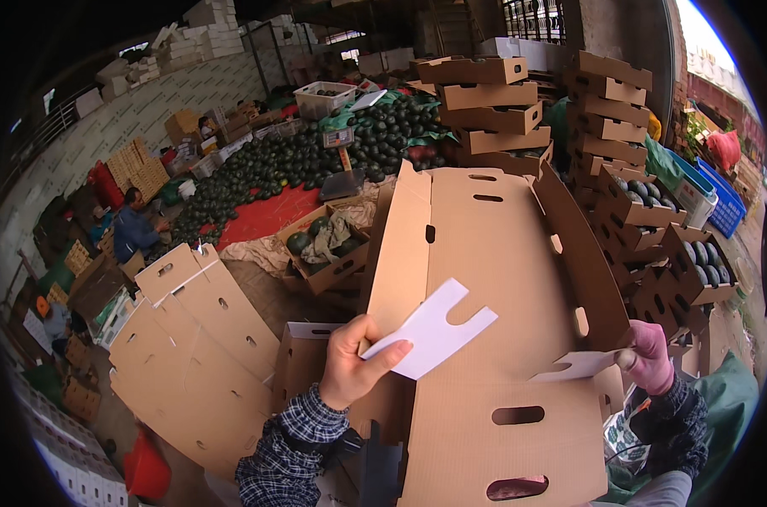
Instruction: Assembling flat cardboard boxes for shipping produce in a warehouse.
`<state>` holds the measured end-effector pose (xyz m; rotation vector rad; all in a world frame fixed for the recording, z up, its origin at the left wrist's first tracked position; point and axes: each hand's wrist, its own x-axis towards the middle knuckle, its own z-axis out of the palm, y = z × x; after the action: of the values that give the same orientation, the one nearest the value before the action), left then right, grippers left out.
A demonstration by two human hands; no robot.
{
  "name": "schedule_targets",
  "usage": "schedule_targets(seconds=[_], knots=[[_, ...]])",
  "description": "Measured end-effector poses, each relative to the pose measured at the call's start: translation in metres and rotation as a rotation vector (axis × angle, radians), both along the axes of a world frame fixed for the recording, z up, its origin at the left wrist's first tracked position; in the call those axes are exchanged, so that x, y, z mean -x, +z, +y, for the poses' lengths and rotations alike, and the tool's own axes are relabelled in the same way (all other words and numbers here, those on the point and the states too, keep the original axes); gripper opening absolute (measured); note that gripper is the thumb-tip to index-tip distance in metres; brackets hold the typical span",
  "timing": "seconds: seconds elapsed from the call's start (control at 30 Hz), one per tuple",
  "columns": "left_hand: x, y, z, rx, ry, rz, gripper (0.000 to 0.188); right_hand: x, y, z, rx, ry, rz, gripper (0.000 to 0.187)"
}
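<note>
Hands point(354, 363) point(649, 359) in pinch grips, well apart

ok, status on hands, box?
Left hand pinching notched white card. Gloved right hand pinching another card. Box open, near flap out. Stacked boxes beyond.

This is a fruit-packing shed: a heap of dark green fruit point(396, 127), perhaps melons but too distant to be sure, lies by a red sheet point(269, 216) and a scale point(341, 186), with stacked boxes point(489, 95), a blue crate point(720, 205) and a part-folded carton point(485, 232) nearby.

No legible text or numbers.
</note>
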<state>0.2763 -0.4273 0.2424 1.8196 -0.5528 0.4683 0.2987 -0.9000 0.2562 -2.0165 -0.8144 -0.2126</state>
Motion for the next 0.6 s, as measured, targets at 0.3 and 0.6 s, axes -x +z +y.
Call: schedule_targets(seconds=[0.3,0.6], knots=[[0.088,-0.001,-0.008,-0.635,-0.159,-0.285,0.029,0.067,0.022,0.027,0.583,0.269,-0.291,0.05],[0.08,0.008,0.0,-0.433,-0.307,-0.13,0.046,0.056,0.017,0.053,0.16,0.142,-0.11,0.046]])
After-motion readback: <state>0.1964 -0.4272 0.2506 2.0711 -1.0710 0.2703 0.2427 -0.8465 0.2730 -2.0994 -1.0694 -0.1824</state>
